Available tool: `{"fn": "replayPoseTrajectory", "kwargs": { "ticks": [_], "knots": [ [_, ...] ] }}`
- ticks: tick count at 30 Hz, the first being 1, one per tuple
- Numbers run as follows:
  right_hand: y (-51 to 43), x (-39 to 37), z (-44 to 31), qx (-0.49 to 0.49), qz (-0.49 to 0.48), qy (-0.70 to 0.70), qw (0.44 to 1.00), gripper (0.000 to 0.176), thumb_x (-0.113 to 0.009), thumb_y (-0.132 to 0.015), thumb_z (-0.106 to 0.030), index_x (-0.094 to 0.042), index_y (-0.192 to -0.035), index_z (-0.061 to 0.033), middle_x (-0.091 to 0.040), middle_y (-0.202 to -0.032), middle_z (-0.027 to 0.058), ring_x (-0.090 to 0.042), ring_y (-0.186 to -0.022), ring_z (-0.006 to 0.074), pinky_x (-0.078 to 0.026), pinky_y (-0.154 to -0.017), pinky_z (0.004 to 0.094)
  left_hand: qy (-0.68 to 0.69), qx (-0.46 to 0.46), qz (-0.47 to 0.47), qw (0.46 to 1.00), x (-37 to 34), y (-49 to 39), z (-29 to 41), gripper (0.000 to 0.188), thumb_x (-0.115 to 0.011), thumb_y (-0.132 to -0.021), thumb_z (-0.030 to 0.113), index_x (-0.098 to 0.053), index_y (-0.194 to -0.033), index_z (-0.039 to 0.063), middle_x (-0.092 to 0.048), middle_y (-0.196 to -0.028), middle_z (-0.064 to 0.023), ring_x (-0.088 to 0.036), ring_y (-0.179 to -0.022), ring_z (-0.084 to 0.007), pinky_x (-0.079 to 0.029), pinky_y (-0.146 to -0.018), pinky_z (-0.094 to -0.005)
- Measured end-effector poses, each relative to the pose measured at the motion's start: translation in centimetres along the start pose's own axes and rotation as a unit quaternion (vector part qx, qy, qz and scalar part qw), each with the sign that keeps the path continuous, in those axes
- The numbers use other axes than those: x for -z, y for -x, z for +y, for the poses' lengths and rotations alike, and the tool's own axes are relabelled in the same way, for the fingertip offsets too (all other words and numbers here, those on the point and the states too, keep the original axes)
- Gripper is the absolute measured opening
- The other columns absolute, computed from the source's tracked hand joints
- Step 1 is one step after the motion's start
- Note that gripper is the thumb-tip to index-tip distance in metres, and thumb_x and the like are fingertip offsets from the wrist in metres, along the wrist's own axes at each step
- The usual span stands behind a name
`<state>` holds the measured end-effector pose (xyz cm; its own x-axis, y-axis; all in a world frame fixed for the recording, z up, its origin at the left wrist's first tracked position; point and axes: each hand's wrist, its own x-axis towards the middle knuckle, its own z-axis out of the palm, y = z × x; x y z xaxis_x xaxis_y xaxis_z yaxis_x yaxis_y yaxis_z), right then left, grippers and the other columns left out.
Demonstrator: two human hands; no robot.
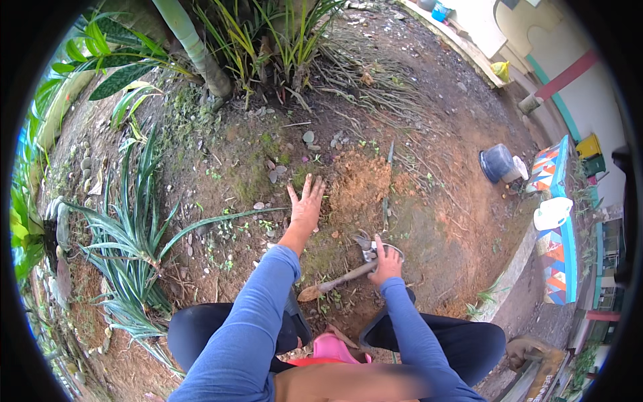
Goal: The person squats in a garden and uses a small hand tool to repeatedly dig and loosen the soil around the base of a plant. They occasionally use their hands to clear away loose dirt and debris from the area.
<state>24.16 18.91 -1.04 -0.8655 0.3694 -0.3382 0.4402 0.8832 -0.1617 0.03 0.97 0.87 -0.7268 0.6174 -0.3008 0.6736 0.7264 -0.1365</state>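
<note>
My left hand (pixel 305 205) is spread flat with fingers apart, on or just above the ground beside a mound of loose reddish soil (pixel 359 183). It holds nothing. My right hand (pixel 388 265) is over a wooden-handled tool (pixel 346 278) that lies slantwise between my feet; whether the fingers grip it is hidden. Beside those fingers are a pair of pruning shears (pixel 362 241) and a pale, round-rimmed metal part, partly covered by the hand. A long, narrow greenish strip (pixel 386 208), perhaps a leaf, lies along the mound's right side.
Left stands a clump of long, spiky leaves (pixel 133 241). A palm-like trunk (pixel 201 60) and exposed roots (pixel 371 85) are ahead. To the right are a dark bucket (pixel 496 162), a white plastic jug (pixel 552 213) and a low patterned wall (pixel 556 266). Beneath me is a pink seat (pixel 332 347).
</note>
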Motion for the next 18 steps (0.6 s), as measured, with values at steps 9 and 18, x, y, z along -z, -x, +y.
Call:
{"fn": "replayPoseTrajectory", "kwargs": {
  "ticks": [9, 18],
  "knots": [
    [-4.4, 8.2, 7.7, -0.034, -0.108, -0.144, 0.983, 0.079, -0.068, -0.070, -0.027, -0.038, -0.142, -0.0103, -0.063, -0.104, 0.0210, -0.059, -0.096, 0.0432, -0.045, -0.092, 0.0528, 0.012, -0.001, 0.006, 1.000, 0.0, 0.1, -0.1, 0.136, -0.088, -0.047, 0.046, -0.011, -0.153, 0.011, -0.005, -0.160, -0.0039, 0.006, -0.147, -0.0350, -0.014, -0.106, -0.0745],
    [-10.8, 12.4, -1.7, -0.206, -0.363, -0.677, 0.606, 0.036, -0.054, -0.085, -0.023, -0.049, -0.114, -0.0024, -0.061, -0.104, 0.0209, -0.063, -0.090, 0.0363, -0.053, -0.079, 0.0541, 0.012, -0.001, -0.001, 1.000, 0.4, 0.3, -0.1, 0.135, -0.088, -0.048, 0.044, -0.011, -0.153, 0.012, -0.004, -0.160, -0.0024, 0.006, -0.147, -0.0344, -0.013, -0.106, -0.0743]
  ]
}}
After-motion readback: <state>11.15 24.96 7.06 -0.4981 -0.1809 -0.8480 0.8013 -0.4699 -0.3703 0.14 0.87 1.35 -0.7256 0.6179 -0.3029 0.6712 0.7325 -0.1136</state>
